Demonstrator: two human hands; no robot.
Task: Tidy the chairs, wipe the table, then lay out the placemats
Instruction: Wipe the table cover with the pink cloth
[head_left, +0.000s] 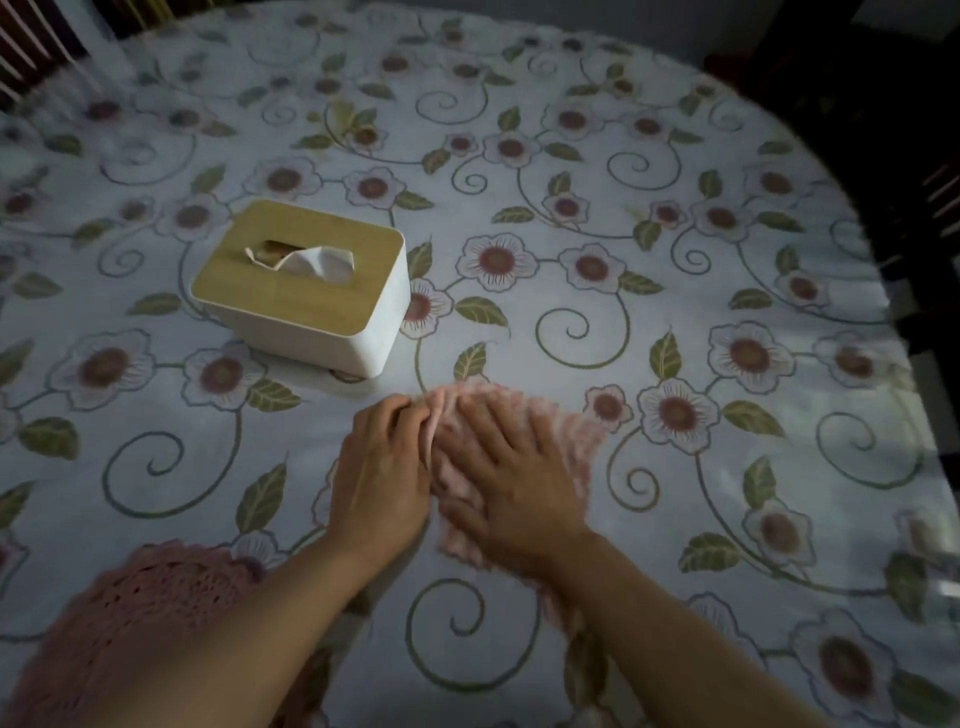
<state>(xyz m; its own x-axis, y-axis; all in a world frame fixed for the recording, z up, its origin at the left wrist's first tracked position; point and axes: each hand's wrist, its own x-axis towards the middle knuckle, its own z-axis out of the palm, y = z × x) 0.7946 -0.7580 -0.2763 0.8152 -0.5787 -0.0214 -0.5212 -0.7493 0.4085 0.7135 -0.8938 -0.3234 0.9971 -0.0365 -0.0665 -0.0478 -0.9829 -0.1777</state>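
A pink fluffy cloth (576, 441) lies on the table (675, 260), which is covered by a white flowered tablecloth. My right hand (511, 480) lies flat on the cloth with fingers spread, pressing it down. My left hand (382, 475) sits just left of it, its fingertips pinching the cloth's left edge. A pink crocheted placemat (150, 597) lies at the near left, partly under my left forearm. Both hands are blurred.
A white tissue box (306, 291) with a wooden lid and a tissue sticking out stands left of centre, just beyond my hands. A dark chair (930, 208) stands at the table's right edge. Chair slats (31, 47) show at the far left corner.
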